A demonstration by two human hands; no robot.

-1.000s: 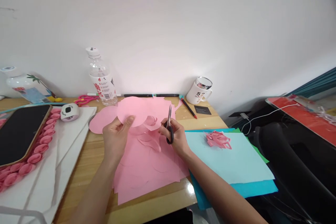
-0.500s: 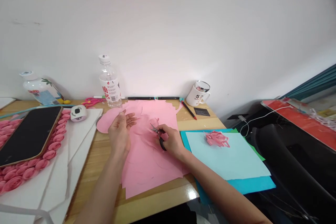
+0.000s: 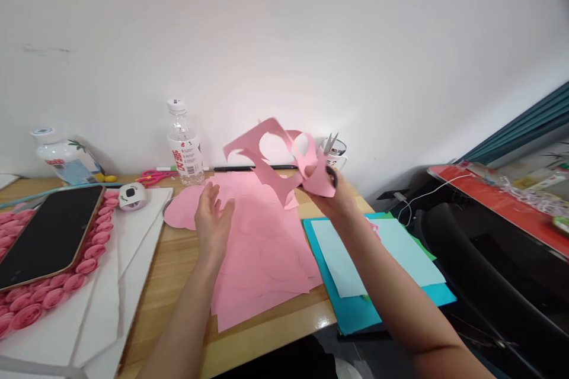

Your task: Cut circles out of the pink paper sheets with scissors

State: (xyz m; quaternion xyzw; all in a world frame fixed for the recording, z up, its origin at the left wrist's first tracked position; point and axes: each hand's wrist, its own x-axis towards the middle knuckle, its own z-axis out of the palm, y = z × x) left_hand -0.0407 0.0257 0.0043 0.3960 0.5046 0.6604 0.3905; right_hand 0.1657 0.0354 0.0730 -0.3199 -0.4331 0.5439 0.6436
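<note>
My right hand (image 3: 331, 195) is raised above the table, closed around black-handled scissors (image 3: 330, 143) whose blades point up. In the same grip hangs a pink paper offcut (image 3: 253, 143) with rounded holes cut through it. Below lies a stack of pink paper sheets (image 3: 262, 254) with faint curved lines on top. My left hand (image 3: 213, 219) hovers at the stack's left edge, fingers apart and nothing in them. Just left of it rest rounded pink paper pieces (image 3: 182, 207), partly hidden by the hand.
A water bottle (image 3: 186, 151), a mug (image 3: 335, 154) and pink scissors (image 3: 155, 176) stand or lie along the wall. At left, a phone (image 3: 51, 234) lies on pink paper roses (image 3: 84, 266). Light blue paper (image 3: 400, 254) lies at right, a crumpled pink scrap (image 3: 373, 228) on it.
My right hand has lifted up and right from the stack, carrying the scissors and the pink offcut. My left hand has shifted slightly, its fingers now apart.
</note>
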